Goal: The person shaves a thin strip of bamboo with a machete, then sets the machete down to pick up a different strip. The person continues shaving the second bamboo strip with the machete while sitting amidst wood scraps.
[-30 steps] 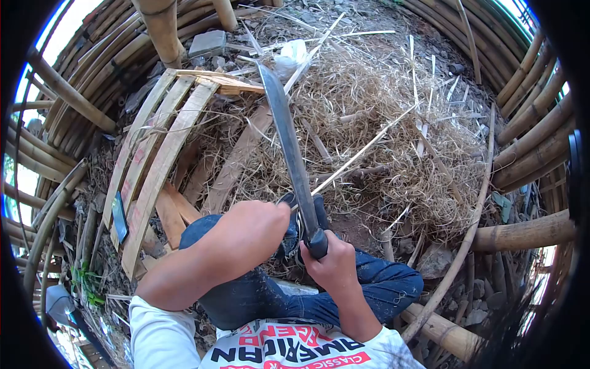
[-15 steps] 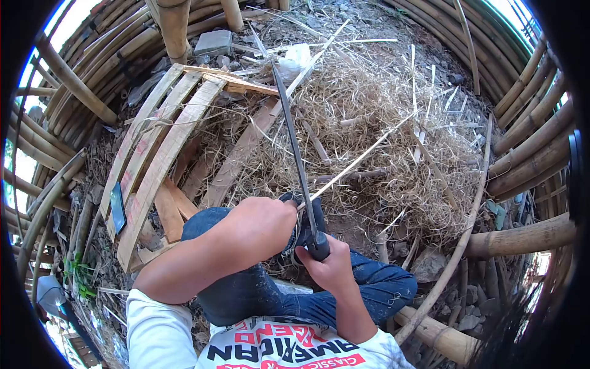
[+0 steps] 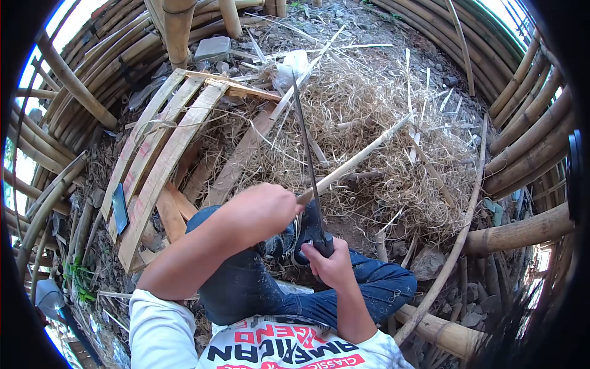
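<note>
Here, one long blade and one pale strip, held in two bare hands above a seated person's crossed legs.
Left hand: grip closed on the near end of the pale strip, which slanted away to the right, over a heap of dry shavings. Right hand: grip wrapped round the dark handle of the long blade, nearly edge-on, its tip pointing away; blade crossed strip just beside the left hand, contact not certain. Also listed: a slatted wooden frame at left, bearing a phone; a white plastic bag near the blade's tip; a thick bamboo pole at right.
</note>
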Available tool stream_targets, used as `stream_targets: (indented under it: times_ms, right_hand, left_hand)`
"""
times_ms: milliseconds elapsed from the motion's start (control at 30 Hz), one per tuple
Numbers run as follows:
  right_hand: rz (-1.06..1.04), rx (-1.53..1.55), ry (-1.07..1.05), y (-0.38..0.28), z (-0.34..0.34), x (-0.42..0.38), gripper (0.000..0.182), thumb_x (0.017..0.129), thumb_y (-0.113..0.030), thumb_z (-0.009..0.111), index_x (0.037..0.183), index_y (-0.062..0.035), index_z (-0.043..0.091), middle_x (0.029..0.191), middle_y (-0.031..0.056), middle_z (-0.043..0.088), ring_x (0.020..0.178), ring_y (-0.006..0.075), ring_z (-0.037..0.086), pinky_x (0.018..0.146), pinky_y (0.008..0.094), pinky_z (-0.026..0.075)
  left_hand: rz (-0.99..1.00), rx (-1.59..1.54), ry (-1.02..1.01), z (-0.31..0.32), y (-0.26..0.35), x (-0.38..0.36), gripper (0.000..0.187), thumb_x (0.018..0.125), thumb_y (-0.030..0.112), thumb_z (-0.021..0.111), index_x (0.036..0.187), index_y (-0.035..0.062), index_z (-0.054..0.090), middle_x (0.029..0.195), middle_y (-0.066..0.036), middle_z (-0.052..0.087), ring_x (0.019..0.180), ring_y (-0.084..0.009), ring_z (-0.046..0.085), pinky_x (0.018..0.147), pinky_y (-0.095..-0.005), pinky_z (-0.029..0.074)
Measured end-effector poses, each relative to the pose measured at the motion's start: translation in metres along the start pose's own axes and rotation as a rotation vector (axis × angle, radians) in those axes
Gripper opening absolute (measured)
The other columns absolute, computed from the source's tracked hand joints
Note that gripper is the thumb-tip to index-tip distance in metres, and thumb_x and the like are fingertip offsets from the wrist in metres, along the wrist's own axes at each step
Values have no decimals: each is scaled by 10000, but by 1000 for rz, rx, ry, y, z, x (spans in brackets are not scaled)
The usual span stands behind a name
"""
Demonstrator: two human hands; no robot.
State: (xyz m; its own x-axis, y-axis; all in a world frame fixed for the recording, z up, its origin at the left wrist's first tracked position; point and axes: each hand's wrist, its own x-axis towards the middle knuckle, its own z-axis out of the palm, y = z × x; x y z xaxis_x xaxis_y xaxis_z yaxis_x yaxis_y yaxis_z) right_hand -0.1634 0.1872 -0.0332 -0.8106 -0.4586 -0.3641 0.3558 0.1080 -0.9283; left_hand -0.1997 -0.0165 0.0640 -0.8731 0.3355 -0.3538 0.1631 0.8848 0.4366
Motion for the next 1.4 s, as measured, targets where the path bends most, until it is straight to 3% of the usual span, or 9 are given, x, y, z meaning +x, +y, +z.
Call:
stream_targets:
  times_ms: [100, 267, 500, 633, 667, 867, 1033, 1267, 1400]
  right_hand:
    - [-129, -89, 65, 7, 3, 4, 226, 872, -189, 729, 753, -21, 636, 593, -24, 580, 503, 42, 494, 464, 238, 377]
    - [51, 16, 51, 2, -2, 9, 244, 856, -199, 744, 740, -16, 632, 598, -13, 589, 529, 50, 500, 489, 245, 381]
    - [-176, -276, 173, 39, -17, 28, 230, 804, -198, 780, 748, -13, 655, 583, -19, 578, 556, 62, 474, 530, 278, 419]
    - [-248, -521, 302, 40, -12, 24, 263, 781, -212, 789, 740, -8, 629, 583, 80, 598, 530, 141, 575, 531, 328, 447]
    - [-295, -628, 327, 39, -13, 23, 273, 775, -217, 785, 737, -5, 617, 593, 131, 602, 531, 223, 620, 534, 353, 460]
    - [-317, -659, 417, 38, -14, 15, 295, 773, -231, 771, 706, -5, 594, 582, 142, 588, 551, 321, 618, 545, 379, 467]
    - [-291, -891, 479, 32, -20, 16, 247, 761, -184, 761, 716, 1, 605, 591, 147, 590, 539, 276, 609, 554, 378, 467]
    - [-290, -783, 348, 14, 4, 27, 245, 756, -151, 732, 690, 12, 562, 567, 107, 528, 518, 187, 513, 541, 349, 435]
    - [-281, -700, 370, 18, 3, 28, 244, 773, -139, 719, 666, -4, 547, 545, 43, 519, 499, 121, 491, 494, 308, 407]
  left_hand:
    - [41, -27, -66, 3, -3, -2, 395, 977, 317, 510, 869, -47, 619, 741, -221, 646, 775, -407, 645, 727, -477, 503]
    - [-22, -7, -129, 3, -13, 3, 289, 928, 266, 581, 919, -20, 621, 844, -199, 659, 918, -374, 635, 826, -447, 489]
    - [58, 87, -147, 15, -28, 16, 175, 845, 167, 617, 869, -6, 625, 793, -195, 659, 822, -394, 651, 757, -473, 512]
    - [162, 137, 37, 23, -34, 19, 144, 782, 125, 616, 853, 0, 632, 767, -194, 661, 783, -370, 667, 724, -471, 522]
    - [140, 170, 40, 20, -35, 21, 146, 765, 121, 616, 848, 2, 634, 756, -190, 662, 771, -367, 669, 713, -465, 526]
    - [168, 171, 137, 16, -41, 19, 133, 739, 113, 608, 804, 8, 656, 747, -179, 674, 757, -352, 682, 689, -450, 542]
    - [160, 63, 177, 15, -48, 14, 134, 756, 106, 605, 822, 2, 658, 788, -201, 677, 805, -367, 678, 729, -461, 539]
    - [128, -116, 263, 11, -62, -5, 242, 792, 55, 580, 1009, -47, 555, 872, -233, 670, 846, -402, 664, 756, -474, 527]
    - [-14, -152, 184, 2, -47, -6, 302, 802, 76, 614, 1077, -42, 571, 1003, -208, 693, 916, -347, 691, 763, -423, 559]
